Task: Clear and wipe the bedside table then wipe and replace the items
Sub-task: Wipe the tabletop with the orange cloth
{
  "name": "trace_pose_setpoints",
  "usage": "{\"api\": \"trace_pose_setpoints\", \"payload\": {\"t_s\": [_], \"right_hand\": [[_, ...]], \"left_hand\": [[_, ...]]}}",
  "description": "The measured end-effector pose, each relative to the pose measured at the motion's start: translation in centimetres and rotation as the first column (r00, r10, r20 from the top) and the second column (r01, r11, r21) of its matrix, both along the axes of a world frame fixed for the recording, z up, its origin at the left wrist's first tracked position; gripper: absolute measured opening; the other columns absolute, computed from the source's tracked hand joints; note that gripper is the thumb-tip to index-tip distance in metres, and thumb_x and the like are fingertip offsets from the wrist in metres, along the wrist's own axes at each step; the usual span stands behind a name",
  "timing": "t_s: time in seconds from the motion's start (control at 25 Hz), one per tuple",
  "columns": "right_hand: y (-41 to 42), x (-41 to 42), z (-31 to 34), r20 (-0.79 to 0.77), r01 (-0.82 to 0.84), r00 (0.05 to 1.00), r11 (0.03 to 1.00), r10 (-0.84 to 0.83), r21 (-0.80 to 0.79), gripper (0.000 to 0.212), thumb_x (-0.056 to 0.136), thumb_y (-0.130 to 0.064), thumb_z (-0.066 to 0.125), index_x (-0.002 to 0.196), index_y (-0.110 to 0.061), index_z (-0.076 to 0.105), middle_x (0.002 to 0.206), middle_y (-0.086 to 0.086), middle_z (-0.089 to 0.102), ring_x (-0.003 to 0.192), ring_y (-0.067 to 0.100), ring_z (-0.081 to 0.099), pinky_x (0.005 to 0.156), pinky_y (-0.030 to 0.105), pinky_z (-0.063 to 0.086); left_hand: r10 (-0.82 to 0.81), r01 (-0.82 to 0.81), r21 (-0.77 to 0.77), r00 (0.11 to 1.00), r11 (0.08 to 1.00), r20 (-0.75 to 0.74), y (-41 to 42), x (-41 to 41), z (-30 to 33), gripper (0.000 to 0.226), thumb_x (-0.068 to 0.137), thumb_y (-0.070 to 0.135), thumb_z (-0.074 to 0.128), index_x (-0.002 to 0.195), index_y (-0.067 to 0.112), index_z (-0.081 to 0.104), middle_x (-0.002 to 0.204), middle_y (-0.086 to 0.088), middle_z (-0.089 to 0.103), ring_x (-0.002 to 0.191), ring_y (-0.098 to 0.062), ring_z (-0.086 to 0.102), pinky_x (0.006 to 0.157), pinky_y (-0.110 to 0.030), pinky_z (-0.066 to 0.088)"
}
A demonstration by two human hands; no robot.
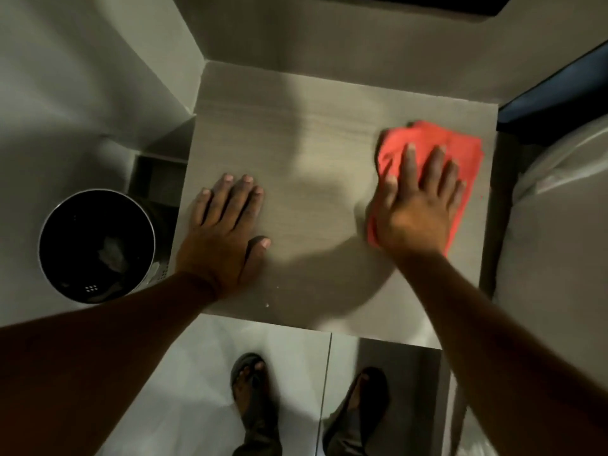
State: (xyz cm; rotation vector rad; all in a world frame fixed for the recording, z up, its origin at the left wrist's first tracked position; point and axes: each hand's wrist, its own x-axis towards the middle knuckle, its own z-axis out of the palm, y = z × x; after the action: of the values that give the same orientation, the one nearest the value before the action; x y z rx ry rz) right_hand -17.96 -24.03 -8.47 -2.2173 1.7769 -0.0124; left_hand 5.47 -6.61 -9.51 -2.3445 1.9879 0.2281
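Note:
The bedside table [316, 133] has a bare grey wood-grain top seen from above, with nothing standing on it. A red cloth [460, 146] lies folded near the table's right edge. My right hand [418, 205] presses flat on the cloth with its fingers spread. My left hand [227, 232] rests palm down on the left part of the top, fingers apart, holding nothing. A few pale specks lie near the front edge.
A round black bin [97, 246] with something pale inside stands on the floor left of the table. A bed with pale bedding [559, 245] borders the right side. My two feet in sandals [250, 399] stand on the tiled floor in front.

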Motion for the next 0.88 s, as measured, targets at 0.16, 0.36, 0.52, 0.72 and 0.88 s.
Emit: {"api": "trace_pose_setpoints", "payload": {"t_s": [0.16, 0.36, 0.52, 0.72, 0.88], "right_hand": [[-2.7, 9.8, -1.0, 0.048, -0.121, 0.991, 0.991, 0.124, -0.062, 0.059, 0.102, -0.046, 0.027, 0.158, -0.027, 0.026, 0.168, 0.019, 0.013, 0.154, 0.042, 0.008, 0.124, 0.056, 0.003], [8.9, 10.5, -0.6, 0.105, -0.246, 0.962, 0.966, 0.253, -0.076, 0.058, 0.102, -0.042, 0.035, 0.156, -0.022, 0.033, 0.164, 0.021, 0.024, 0.152, 0.044, 0.017, 0.123, 0.057, 0.009], [15.8, 3.3, -0.2, 0.079, -0.168, 0.982, 0.985, 0.171, -0.043, 0.058, 0.101, -0.041, 0.046, 0.155, -0.022, 0.037, 0.164, 0.018, 0.024, 0.154, 0.040, 0.016, 0.123, 0.057, 0.016], [10.9, -0.1, 0.1, 0.022, -0.050, 0.998, 0.999, 0.050, -0.021, 0.058, 0.102, -0.042, 0.037, 0.157, -0.024, 0.032, 0.166, 0.018, 0.020, 0.154, 0.041, 0.013, 0.124, 0.057, 0.011], [-2.2, 2.8, -0.6, 0.060, 0.104, 0.993, 0.993, -0.100, -0.061, 0.060, 0.102, -0.045, 0.026, 0.159, -0.025, 0.025, 0.168, 0.018, 0.013, 0.154, 0.041, 0.009, 0.124, 0.056, 0.005]], "left_hand": [[-0.024, 0.024, -0.009, 1.000, 1.000, 0.018, 0.1, 0.1, 0.0, 0.075, 0.096, 0.052, 0.032, 0.158, 0.010, 0.026, 0.167, -0.014, 0.024, 0.155, -0.036, 0.016, 0.124, -0.055, 0.015], [-0.002, 0.002, 0.024, 1.000, 1.000, 0.010, -0.3, 0.0, -0.1, 0.073, 0.097, 0.048, 0.028, 0.158, 0.010, 0.022, 0.167, -0.015, 0.021, 0.156, -0.036, 0.013, 0.125, -0.055, 0.012], [0.012, -0.012, 0.036, 1.000, 0.999, -0.003, -0.1, 0.1, -0.2, 0.074, 0.097, 0.049, 0.025, 0.160, 0.012, 0.016, 0.169, -0.013, 0.017, 0.157, -0.034, 0.010, 0.126, -0.054, 0.009], [0.002, -0.002, 0.019, 1.000, 1.000, 0.000, 0.1, 0.1, -0.2, 0.074, 0.097, 0.049, 0.026, 0.160, 0.012, 0.018, 0.169, -0.012, 0.018, 0.156, -0.034, 0.011, 0.126, -0.054, 0.010], [0.011, -0.011, -0.014, 1.000, 1.000, -0.026, 0.0, -0.2, -0.2, 0.073, 0.096, 0.048, 0.029, 0.159, 0.011, 0.023, 0.168, -0.013, 0.022, 0.156, -0.035, 0.015, 0.125, -0.055, 0.012]]}}
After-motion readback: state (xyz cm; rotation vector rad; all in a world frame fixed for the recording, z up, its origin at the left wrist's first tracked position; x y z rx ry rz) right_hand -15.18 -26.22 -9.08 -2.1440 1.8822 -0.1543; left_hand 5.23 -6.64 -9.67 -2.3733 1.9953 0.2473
